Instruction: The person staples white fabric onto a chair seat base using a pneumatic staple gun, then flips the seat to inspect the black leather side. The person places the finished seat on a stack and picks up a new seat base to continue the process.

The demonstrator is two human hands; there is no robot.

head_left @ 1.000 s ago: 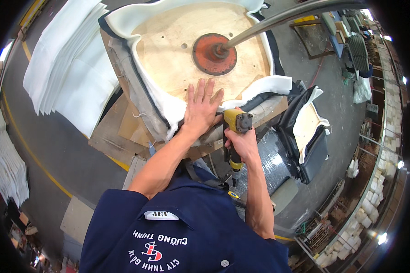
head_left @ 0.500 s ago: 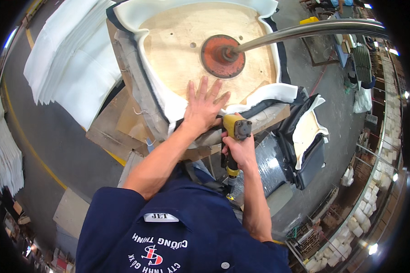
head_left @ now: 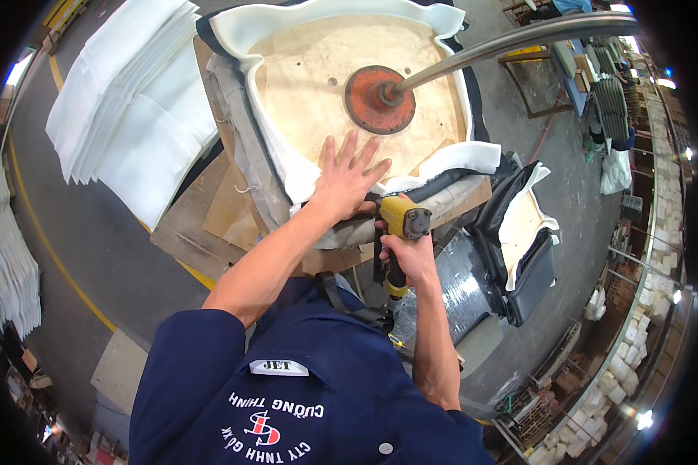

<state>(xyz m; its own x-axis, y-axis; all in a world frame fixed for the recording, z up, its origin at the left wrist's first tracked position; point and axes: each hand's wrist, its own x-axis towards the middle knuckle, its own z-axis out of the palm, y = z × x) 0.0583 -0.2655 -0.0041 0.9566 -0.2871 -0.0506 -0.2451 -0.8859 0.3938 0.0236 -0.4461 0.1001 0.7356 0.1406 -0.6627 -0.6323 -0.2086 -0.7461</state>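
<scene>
An upturned seat cushion with a plywood base (head_left: 318,74) and white foam rim (head_left: 287,167) lies on the work stand, pinned by a round red press pad (head_left: 378,99) on a metal arm. My left hand (head_left: 347,177) lies flat with fingers spread on the near edge, pressing the dark cover fabric over the foam. My right hand (head_left: 408,256) grips a yellow pneumatic staple gun (head_left: 402,229), its nose against the fabric edge just right of my left hand.
Stacks of white foam sheets (head_left: 128,101) lie at left, more at the far left (head_left: 4,240). A finished black seat (head_left: 523,248) rests at right beside a wrapped roll (head_left: 461,275). Shelving with goods runs along the right (head_left: 636,341). Grey floor with yellow line (head_left: 54,256).
The view has shifted slightly, so cushion and hands sit a little lower. My left hand stays flat on the edge and my right hand keeps the gun against the fabric.
</scene>
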